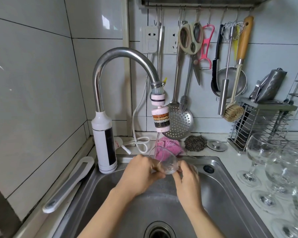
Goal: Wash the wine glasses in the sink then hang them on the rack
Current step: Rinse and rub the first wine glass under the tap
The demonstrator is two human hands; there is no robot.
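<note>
While tap [124,52] runs, left hand [141,174] grips 1 wine glass [167,162], right hand [187,179] pinches foot [195,167]; 4+ counter glasses [261,148].

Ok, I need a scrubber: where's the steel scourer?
Head view, right of the faucet: the steel scourer sits on the counter behind the sink, between pink cloth and metal plug.

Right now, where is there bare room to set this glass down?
Bare: the sink floor around the drain, and a narrow counter strip between the sink and the standing wine glasses. Crowded: the right counter beyond; the back ledge holds pink cloth, scourer and metal lid.
</note>
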